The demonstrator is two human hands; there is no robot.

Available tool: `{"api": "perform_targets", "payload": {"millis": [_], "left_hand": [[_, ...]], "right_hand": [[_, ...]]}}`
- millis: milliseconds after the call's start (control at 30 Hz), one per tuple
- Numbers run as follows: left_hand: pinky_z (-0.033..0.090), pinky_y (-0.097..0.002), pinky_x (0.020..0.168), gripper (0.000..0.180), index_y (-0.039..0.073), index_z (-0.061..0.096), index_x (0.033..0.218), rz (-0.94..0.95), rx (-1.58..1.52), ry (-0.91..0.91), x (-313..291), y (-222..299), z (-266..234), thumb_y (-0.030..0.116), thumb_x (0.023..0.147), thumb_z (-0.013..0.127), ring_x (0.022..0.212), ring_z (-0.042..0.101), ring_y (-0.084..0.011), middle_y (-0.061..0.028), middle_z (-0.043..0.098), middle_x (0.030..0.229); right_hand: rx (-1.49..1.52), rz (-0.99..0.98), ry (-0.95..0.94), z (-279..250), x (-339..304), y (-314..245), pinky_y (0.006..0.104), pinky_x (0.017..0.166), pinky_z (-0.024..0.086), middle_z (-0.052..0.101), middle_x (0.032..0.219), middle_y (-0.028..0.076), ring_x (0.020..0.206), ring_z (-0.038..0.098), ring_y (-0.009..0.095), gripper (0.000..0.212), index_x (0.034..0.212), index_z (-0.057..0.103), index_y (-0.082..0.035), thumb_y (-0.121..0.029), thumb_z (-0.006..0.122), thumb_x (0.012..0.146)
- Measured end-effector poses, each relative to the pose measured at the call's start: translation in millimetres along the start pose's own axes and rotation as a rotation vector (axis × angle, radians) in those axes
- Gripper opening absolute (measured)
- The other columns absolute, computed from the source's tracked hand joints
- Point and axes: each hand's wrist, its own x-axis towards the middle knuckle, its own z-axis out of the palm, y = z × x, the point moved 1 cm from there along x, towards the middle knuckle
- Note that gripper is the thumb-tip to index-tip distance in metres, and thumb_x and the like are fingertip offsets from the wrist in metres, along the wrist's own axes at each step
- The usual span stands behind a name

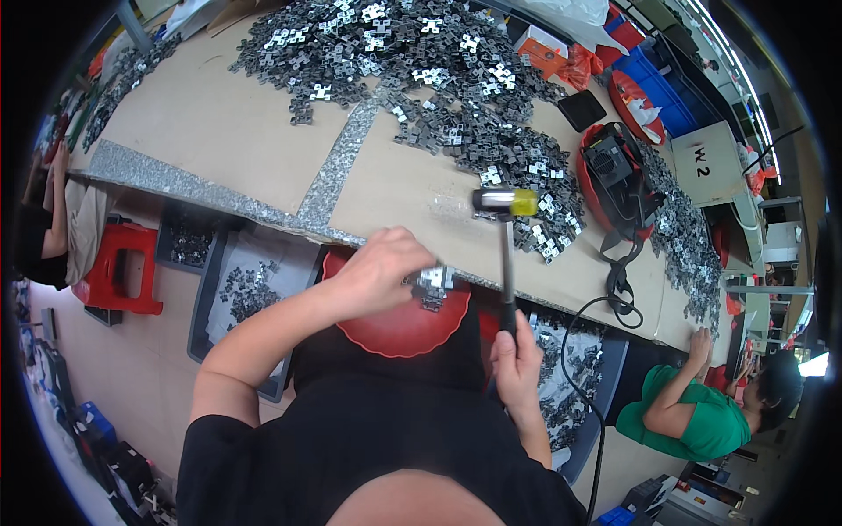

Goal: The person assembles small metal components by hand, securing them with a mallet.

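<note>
In my right hand (pixel 516 361) is a mallet (pixel 507 263), gripped by its dark handle. Its shaft stands upright in the view, and its head, black at one end and yellow at the other, is over the table edge area. My left hand (pixel 383 270) is curled, its fingertips blurred, above a red scalloped bowl (pixel 395 331) at my lap. Small silvery metal pieces (pixel 432 285) show right by those fingertips; whether they are held or lie in the bowl is unclear. A large heap of similar dark and shiny metal pieces (pixel 368 44) covers the far tabletop.
The table (pixel 254 149) has a grey speckled strip. At right sit a red basin (pixel 589 180) with a black device and cable, a black tray (pixel 581 110) and an orange box (pixel 541 53). Grey bins (pixel 203 329) stand below. A person in green (pixel 688 408) works at right, another at left.
</note>
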Motion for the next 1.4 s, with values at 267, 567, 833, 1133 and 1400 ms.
{"api": "perform_targets", "payload": {"millis": [267, 567, 833, 1133, 1400], "left_hand": [[0.04, -0.0389, 0.077, 0.038, 0.003, 0.052, 0.096, -0.377, 0.102, 0.183, 78.2, -6.4, 33.5, 0.008, 0.06, 0.065, 0.087, 0.051, -0.0293, -0.0121, 0.056, 0.088], [0.038, -0.0412, 0.081, 0.05, 0.001, 0.046, 0.103, -0.39, 0.272, 0.217, 68.6, -19.0, 18.7, 0.008, 0.058, 0.066, 0.089, 0.049, -0.0319, -0.0137, 0.054, 0.09], [0.039, -0.0392, 0.08, 0.061, -0.001, 0.041, 0.111, -0.372, 0.206, 0.154, 41.1, -17.5, -4.2, 0.0, 0.054, 0.064, 0.087, 0.05, -0.0313, -0.0149, 0.055, 0.089], [0.043, -0.0371, 0.079, 0.066, -0.001, 0.038, 0.114, -0.398, 0.043, 0.207, 37.0, -23.3, -2.9, -0.002, 0.054, 0.065, 0.088, 0.05, -0.031, -0.0145, 0.055, 0.09], [0.043, -0.0376, 0.079, 0.066, 0.0, 0.036, 0.116, -0.416, 0.009, 0.199, 37.6, -23.1, -2.1, -0.002, 0.056, 0.063, 0.09, 0.05, -0.0313, -0.0138, 0.055, 0.09]], "right_hand": [[0.27, 0.086, 0.144, -9.0, 9.2, 3.9, 0.0157, 0.036, 0.029, 0.044, 0.055, -0.002, 0.042, 0.037, 0.002, 0.038, 0.127, 0.039, 0.0, -0.016, 0.041, 0.092], [0.17, 0.117, 0.1, -5.4, 6.6, 9.8, 0.0165, 0.039, 0.031, 0.045, 0.057, -0.002, 0.044, 0.039, 0.003, 0.038, 0.126, 0.04, -0.001, -0.016, 0.043, 0.092], [-0.211, 0.123, -0.092, 13.4, 14.5, 2.5, 0.0386, 0.059, 0.046, 0.057, 0.07, 0.022, 0.065, 0.06, 0.036, 0.038, 0.12, 0.043, 0.003, -0.019, 0.047, 0.09], [-0.203, 0.07, -0.05, 10.1, 12.6, -7.9, 0.038, 0.06, 0.046, 0.058, 0.075, 0.023, 0.067, 0.06, 0.037, 0.035, 0.117, 0.044, 0.005, -0.015, 0.048, 0.088], [-0.297, 0.151, -0.15, 20.0, 16.5, -10.3, 0.0432, 0.059, 0.045, 0.056, 0.073, 0.025, 0.07, 0.057, 0.041, 0.035, 0.12, 0.043, -0.002, -0.016, 0.048, 0.088]]}}
